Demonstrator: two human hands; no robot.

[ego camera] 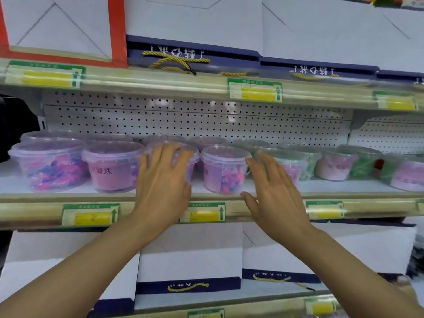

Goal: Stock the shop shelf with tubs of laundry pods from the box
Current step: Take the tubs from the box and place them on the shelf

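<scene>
Two hands, left hand (164, 180) covering tub (192, 157)

left hand (164, 180) hiding a tub (183, 154), price tags (255, 90) blurred unreadable

you can read "凝珠" on the pink label of one tub (112, 167); the shelf's price tags (255, 90) blur past reading.

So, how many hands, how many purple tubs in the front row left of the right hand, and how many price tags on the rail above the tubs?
Hands: 2
Purple tubs: 4
Price tags: 3
Total: 9
</scene>
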